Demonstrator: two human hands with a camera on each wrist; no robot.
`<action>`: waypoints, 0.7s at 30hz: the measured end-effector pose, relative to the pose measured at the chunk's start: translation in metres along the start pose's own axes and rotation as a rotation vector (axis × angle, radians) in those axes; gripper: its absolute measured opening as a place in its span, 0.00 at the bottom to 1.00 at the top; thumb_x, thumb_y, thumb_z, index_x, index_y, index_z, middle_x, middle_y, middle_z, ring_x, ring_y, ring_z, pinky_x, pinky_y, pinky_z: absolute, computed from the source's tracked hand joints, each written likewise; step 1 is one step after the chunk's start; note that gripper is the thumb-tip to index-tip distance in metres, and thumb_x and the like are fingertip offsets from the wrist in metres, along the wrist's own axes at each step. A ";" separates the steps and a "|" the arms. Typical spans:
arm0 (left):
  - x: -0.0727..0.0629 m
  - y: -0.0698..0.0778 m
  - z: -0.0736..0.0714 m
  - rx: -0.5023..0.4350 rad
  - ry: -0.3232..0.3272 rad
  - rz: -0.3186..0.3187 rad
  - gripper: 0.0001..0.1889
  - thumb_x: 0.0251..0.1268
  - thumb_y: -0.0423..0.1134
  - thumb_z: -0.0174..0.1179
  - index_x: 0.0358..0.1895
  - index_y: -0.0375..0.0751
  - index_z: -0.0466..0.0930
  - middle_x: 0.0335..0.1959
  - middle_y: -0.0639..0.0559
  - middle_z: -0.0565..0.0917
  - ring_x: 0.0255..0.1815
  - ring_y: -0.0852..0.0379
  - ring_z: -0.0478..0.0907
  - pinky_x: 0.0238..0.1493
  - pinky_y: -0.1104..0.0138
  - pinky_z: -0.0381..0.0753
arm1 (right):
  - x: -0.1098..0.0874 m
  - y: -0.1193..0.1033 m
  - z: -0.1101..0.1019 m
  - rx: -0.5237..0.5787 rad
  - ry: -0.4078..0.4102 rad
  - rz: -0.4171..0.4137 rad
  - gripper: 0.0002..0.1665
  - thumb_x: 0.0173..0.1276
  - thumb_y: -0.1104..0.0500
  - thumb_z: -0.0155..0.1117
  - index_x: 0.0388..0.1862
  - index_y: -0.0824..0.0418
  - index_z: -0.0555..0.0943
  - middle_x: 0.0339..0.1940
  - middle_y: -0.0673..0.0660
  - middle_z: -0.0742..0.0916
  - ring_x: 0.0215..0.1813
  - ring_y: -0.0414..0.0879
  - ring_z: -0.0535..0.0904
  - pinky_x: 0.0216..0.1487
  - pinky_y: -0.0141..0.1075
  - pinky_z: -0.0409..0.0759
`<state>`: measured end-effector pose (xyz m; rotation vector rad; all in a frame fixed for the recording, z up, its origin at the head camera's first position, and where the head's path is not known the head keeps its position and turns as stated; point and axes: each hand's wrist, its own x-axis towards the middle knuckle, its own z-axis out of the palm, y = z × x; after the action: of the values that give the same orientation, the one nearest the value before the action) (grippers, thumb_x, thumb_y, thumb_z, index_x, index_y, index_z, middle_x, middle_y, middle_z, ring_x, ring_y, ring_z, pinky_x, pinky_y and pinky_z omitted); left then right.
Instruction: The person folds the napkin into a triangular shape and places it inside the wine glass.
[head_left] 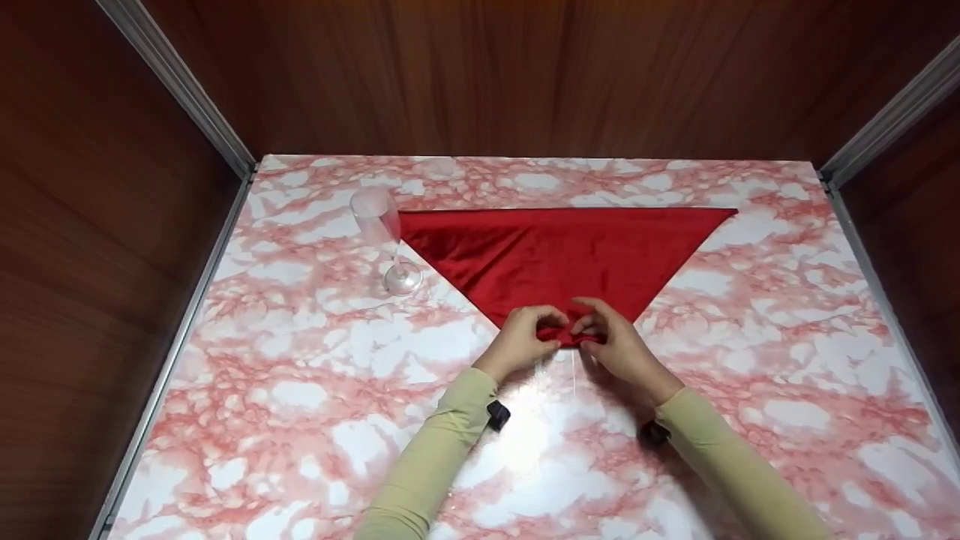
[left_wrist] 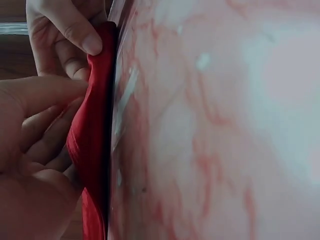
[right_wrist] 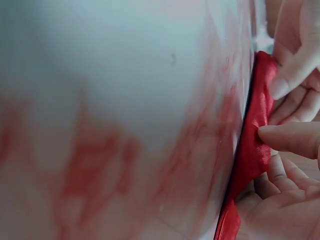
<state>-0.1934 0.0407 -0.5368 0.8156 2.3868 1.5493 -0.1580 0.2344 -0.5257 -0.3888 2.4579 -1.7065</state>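
A red satin napkin [head_left: 570, 259] lies on the table with its long straight edge at the back and its sides narrowing toward me. Its near tip is folded over into a short, thick edge. My left hand [head_left: 523, 339] pinches the left part of this edge between thumb and fingers. Close beside it, my right hand [head_left: 619, 346] pinches the right part. In the left wrist view, the folded edge of the napkin [left_wrist: 92, 120] stands slightly raised, with fingers behind it. The right wrist view shows both thumbs on the near side of the red fold [right_wrist: 257, 135].
A clear stemmed glass [head_left: 376, 217] stands upright at the napkin's left corner, close to the cloth. The tabletop [head_left: 300, 397] has a red and white marbled pattern. Brown wood-grain panels [head_left: 480, 75] with metal edge strips enclose the back and both sides.
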 end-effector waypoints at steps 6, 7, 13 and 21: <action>-0.001 0.001 -0.002 0.100 -0.027 0.022 0.20 0.44 0.19 0.66 0.45 0.36 0.85 0.41 0.52 0.86 0.47 0.63 0.78 0.51 0.74 0.72 | 0.000 -0.005 -0.001 0.046 -0.004 0.005 0.37 0.56 0.85 0.53 0.66 0.70 0.66 0.39 0.70 0.81 0.45 0.62 0.79 0.42 0.33 0.77; -0.001 0.002 -0.002 0.113 -0.029 0.025 0.20 0.44 0.19 0.66 0.44 0.36 0.85 0.41 0.52 0.86 0.47 0.62 0.78 0.51 0.75 0.73 | 0.000 -0.010 0.000 0.045 -0.004 0.007 0.36 0.56 0.85 0.52 0.66 0.71 0.66 0.39 0.71 0.81 0.46 0.63 0.79 0.42 0.35 0.77; 0.000 0.002 -0.002 0.195 -0.036 0.011 0.17 0.46 0.21 0.68 0.43 0.37 0.86 0.39 0.52 0.86 0.45 0.61 0.79 0.48 0.75 0.74 | -0.004 -0.037 0.001 0.010 0.008 0.015 0.34 0.55 0.85 0.50 0.64 0.74 0.67 0.40 0.75 0.81 0.48 0.67 0.77 0.44 0.42 0.77; 0.000 0.003 -0.003 0.237 -0.027 0.001 0.13 0.49 0.26 0.69 0.41 0.39 0.86 0.37 0.53 0.86 0.44 0.60 0.80 0.48 0.75 0.74 | -0.004 -0.034 0.000 -0.011 0.021 0.007 0.32 0.55 0.85 0.52 0.62 0.76 0.68 0.41 0.75 0.82 0.48 0.68 0.77 0.46 0.48 0.77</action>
<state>-0.1936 0.0392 -0.5326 0.8746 2.5836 1.2620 -0.1497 0.2240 -0.4939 -0.3652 2.4817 -1.7032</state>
